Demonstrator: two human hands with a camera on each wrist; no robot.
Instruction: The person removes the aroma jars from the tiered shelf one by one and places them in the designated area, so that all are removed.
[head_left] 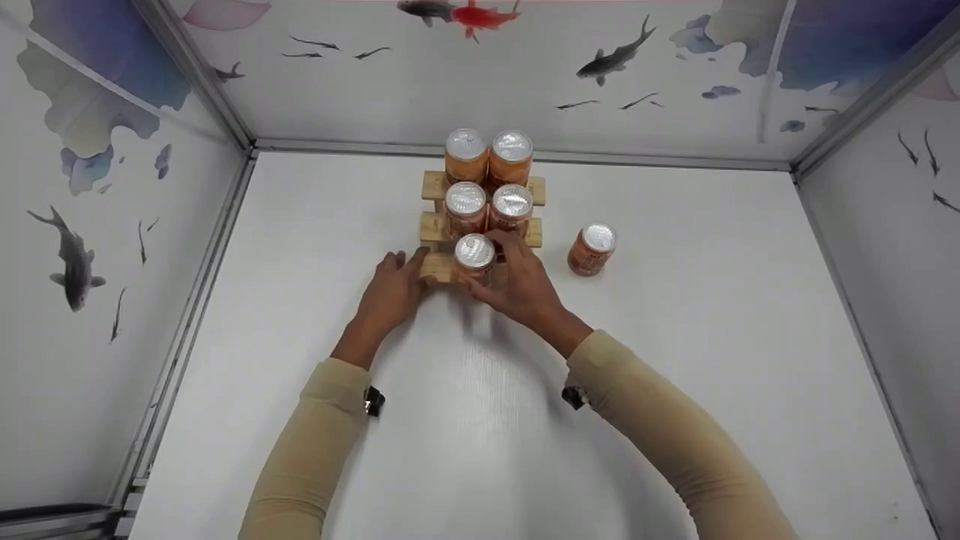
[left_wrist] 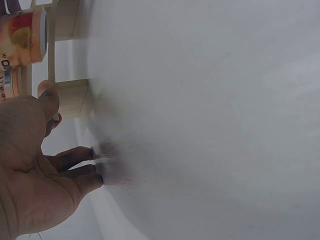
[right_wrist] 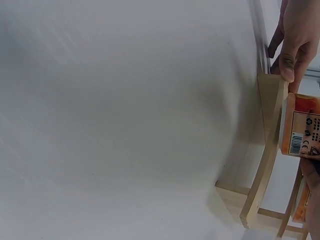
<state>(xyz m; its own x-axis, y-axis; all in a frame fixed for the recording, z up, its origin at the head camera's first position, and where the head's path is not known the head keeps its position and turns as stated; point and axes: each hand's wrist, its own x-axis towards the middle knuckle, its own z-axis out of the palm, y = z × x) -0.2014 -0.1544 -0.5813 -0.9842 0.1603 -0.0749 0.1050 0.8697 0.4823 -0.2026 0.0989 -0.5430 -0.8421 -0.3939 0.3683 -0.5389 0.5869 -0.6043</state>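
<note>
A stepped wooden rack (head_left: 437, 268) stands near the back of the table. My right hand (head_left: 521, 283) grips a small orange can (head_left: 475, 255) with a shiny silver top, thumb on its near side and fingers round the right. That can is upright at the lowest step; in the right wrist view its printed label with a barcode (right_wrist: 296, 143) shows. At the step's left end my left hand (head_left: 391, 294) pinches the wood, its thumb (right_wrist: 287, 67) on the front. Two cans stand on the middle step, partly behind my right fingers, and two on the top step.
Another orange can (head_left: 591, 249) stands upright on the white table (head_left: 712, 315), right of the rack. Printed panels with fish (head_left: 619, 58) wall in the back and sides, and a metal rail (head_left: 645, 159) runs along the table's back edge.
</note>
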